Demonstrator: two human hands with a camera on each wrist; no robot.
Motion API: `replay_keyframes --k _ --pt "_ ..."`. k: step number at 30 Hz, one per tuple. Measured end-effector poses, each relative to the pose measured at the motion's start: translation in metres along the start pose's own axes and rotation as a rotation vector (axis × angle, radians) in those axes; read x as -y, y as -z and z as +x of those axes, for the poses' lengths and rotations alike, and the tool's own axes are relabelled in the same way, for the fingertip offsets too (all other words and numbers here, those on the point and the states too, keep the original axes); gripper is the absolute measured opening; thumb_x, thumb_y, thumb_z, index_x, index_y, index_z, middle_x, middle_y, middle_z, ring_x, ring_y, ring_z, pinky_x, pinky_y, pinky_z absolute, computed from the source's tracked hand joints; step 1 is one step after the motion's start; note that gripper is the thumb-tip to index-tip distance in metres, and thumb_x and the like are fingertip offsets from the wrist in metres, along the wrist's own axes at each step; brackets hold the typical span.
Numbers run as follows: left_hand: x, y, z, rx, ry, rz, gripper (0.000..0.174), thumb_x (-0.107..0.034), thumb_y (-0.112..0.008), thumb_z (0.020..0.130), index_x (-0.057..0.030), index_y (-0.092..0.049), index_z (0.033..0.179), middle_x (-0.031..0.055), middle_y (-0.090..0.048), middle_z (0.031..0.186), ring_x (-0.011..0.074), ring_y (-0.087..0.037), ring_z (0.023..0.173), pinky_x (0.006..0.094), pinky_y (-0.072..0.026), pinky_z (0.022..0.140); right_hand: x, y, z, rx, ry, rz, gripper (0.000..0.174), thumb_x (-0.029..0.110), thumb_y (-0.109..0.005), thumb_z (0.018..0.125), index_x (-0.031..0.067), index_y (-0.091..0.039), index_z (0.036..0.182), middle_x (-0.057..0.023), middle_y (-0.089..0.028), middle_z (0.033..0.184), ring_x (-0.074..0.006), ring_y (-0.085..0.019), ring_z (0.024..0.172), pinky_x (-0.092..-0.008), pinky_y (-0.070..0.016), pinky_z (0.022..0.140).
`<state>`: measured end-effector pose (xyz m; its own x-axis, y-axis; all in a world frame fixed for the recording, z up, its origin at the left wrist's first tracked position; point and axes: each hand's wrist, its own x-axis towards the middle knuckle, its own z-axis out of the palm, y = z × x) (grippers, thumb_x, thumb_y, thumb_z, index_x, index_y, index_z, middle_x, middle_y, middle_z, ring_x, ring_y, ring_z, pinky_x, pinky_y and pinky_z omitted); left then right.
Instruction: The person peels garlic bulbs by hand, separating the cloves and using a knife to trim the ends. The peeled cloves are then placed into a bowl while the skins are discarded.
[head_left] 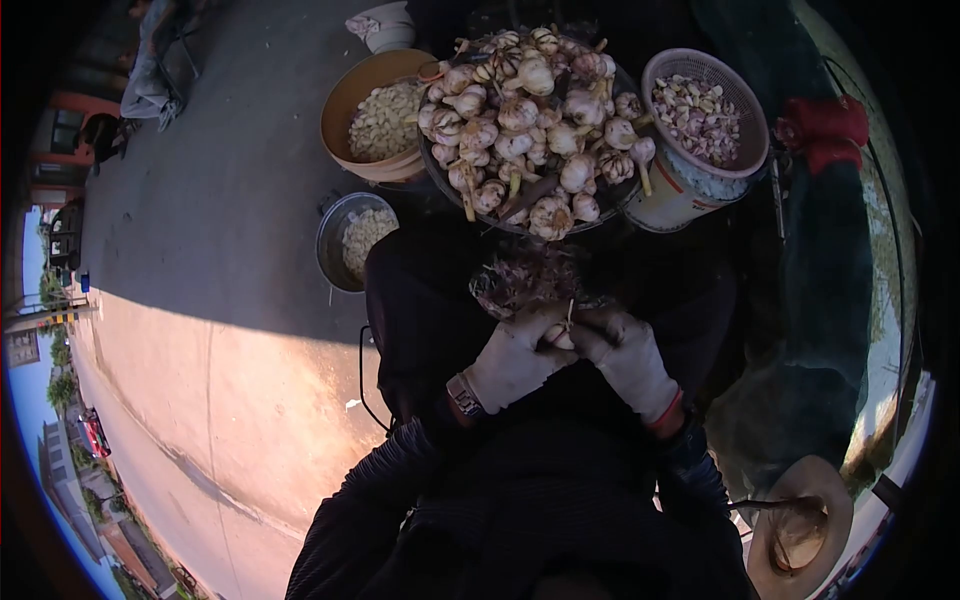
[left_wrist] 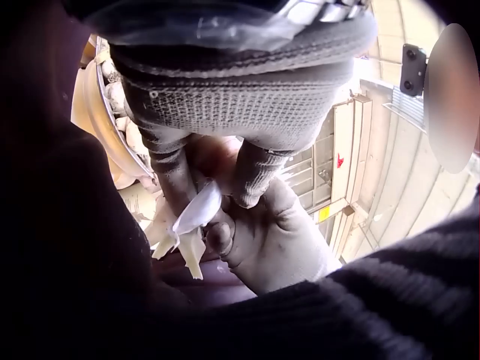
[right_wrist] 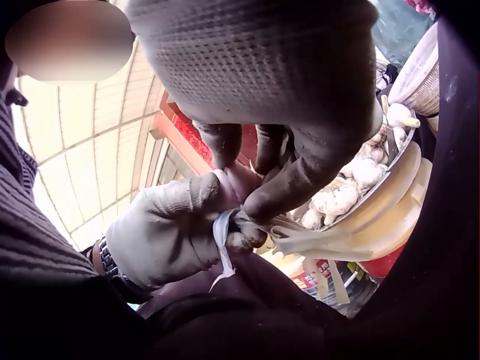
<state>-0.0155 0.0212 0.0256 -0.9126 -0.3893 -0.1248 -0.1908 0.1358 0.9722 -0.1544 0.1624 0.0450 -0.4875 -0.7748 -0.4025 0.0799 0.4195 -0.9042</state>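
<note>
Over the person's dark-clothed lap, the left hand (head_left: 512,358) in a whitish knit glove, a metal watch (head_left: 464,396) at its wrist, and the right hand (head_left: 628,358) in a matching glove meet fingertip to fingertip. Between them sits a pale pinkish garlic clove (head_left: 558,337), held just above the knees and near the body. Both hands have their fingers curled inwards and pressed close together, with the thumb and first fingers of each pinching the clove from opposite sides. A thin white strip of papery skin (right_wrist: 222,238) hangs loose from the point where the fingertips meet. Just beyond the hands lies a small heap of purplish dry garlic skins (head_left: 522,278). Further out stands a wide round dark tray (head_left: 437,177) piled high with whole white garlic bulbs (head_left: 530,115). To its left is a yellow plastic basin (head_left: 345,100) of peeled cloves, and nearer the person a grey metal bowl (head_left: 330,240) with more of them. To the tray's right a white mesh basket (head_left: 752,125) of purple-skinned cloves rests on a white bucket (head_left: 665,200). A tan straw hat (head_left: 800,520) lies low on the person's right.
</note>
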Motion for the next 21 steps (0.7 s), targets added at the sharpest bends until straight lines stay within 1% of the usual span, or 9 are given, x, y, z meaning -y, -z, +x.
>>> replay_keyframes --k 2,6,8,11,14,16,18,20,21 --pt "0.001 -0.004 -0.001 -0.025 -0.014 0.029 0.055 0.002 -0.085 0.074 -0.0028 -0.067 0.126 0.0064 -0.069 0.107 0.015 -0.068 0.093 0.0297 -0.0573 0.084 -0.015 0.004 0.002 -0.015 0.509 -0.541 0.021 0.015 -0.075 0.093 0.0032 -0.075 0.11 -0.0128 -0.075 0.102 -0.0231 -0.074 0.087 -0.0313 -0.0588 0.075" --pt "0.01 -0.005 -0.004 -0.002 0.012 0.008 0.058 0.003 -0.085 0.074 -0.0024 -0.066 0.128 0.0089 -0.07 0.111 0.0167 -0.069 0.099 0.0318 -0.0578 0.087 -0.02 -0.009 0.004 -0.129 0.31 -0.295 0.015 0.011 -0.074 0.092 0.0053 -0.075 0.105 -0.0108 -0.072 0.1 -0.0247 -0.072 0.084 -0.0331 -0.0587 0.072" --pt "0.016 -0.007 -0.004 -0.02 -0.009 0.018 0.058 0.003 -0.085 0.074 -0.0022 -0.066 0.128 0.0086 -0.07 0.11 0.0169 -0.069 0.099 0.0318 -0.0578 0.087 -0.027 -0.01 0.006 -0.203 0.729 -0.821 0.011 0.009 -0.075 0.088 0.0052 -0.073 0.099 -0.0088 -0.069 0.099 -0.024 -0.071 0.082 -0.0342 -0.0585 0.068" --pt "0.013 -0.007 -0.004 -0.043 -0.019 0.046 0.058 0.004 -0.084 0.074 -0.0019 -0.066 0.128 0.0081 -0.071 0.107 0.0173 -0.069 0.098 0.0319 -0.0577 0.087 -0.029 -0.018 0.003 -0.201 0.552 -0.636 0.008 0.0 -0.068 0.088 0.0017 -0.071 0.095 -0.0099 -0.07 0.094 -0.021 -0.071 0.084 -0.0291 -0.0561 0.068" --pt "0.016 -0.009 -0.005 -0.052 -0.003 0.071 0.059 0.004 -0.084 0.074 -0.0015 -0.066 0.129 0.0073 -0.07 0.106 0.0165 -0.069 0.099 0.0315 -0.0576 0.087 -0.029 -0.024 0.0 -0.253 0.414 -0.569 0.012 -0.001 -0.067 0.087 0.0025 -0.073 0.098 -0.0106 -0.07 0.088 -0.0213 -0.07 0.079 -0.0288 -0.055 0.068" --pt "0.013 -0.01 -0.005 -0.045 0.001 0.08 0.059 0.004 -0.084 0.074 -0.0013 -0.065 0.129 0.0068 -0.07 0.105 0.0154 -0.069 0.099 0.0311 -0.0577 0.086 -0.039 -0.029 0.002 -0.31 0.44 -0.525 0.007 0.003 -0.069 0.088 0.0022 -0.072 0.095 -0.0102 -0.069 0.091 -0.0208 -0.07 0.079 -0.0301 -0.0559 0.065" --pt "0.007 -0.012 -0.005 -0.077 0.052 -0.01 0.055 0.004 -0.084 0.076 -0.004 -0.066 0.127 0.0042 -0.065 0.094 0.0154 -0.067 0.086 0.0305 -0.0576 0.078 -0.04 -0.032 0.002 -0.369 0.467 -0.483 0.006 0.006 -0.071 0.089 0.002 -0.071 0.093 -0.0097 -0.068 0.094 -0.0204 -0.069 0.078 -0.0314 -0.0568 0.062" --pt "0.009 -0.013 -0.004 -0.076 0.029 -0.019 0.056 0.005 -0.085 0.075 -0.0036 -0.066 0.127 0.0044 -0.066 0.096 0.0153 -0.067 0.087 0.0304 -0.0581 0.078 -0.032 -0.036 0.001 -0.322 0.011 0.056 0.007 0.006 -0.067 0.094 -0.0001 -0.071 0.096 -0.0097 -0.071 0.087 -0.0145 -0.068 0.076 -0.0289 -0.0553 0.063" --pt "0.011 -0.013 -0.004 -0.088 0.007 -0.028 0.057 0.006 -0.085 0.074 -0.0031 -0.066 0.127 0.0046 -0.067 0.098 0.0151 -0.068 0.089 0.0302 -0.0585 0.079 -0.034 -0.036 0.001 -0.331 0.011 0.064 0.007 0.006 -0.067 0.094 -0.0001 -0.071 0.096 -0.0097 -0.071 0.087 -0.0145 -0.068 0.076 -0.0289 -0.0553 0.063"
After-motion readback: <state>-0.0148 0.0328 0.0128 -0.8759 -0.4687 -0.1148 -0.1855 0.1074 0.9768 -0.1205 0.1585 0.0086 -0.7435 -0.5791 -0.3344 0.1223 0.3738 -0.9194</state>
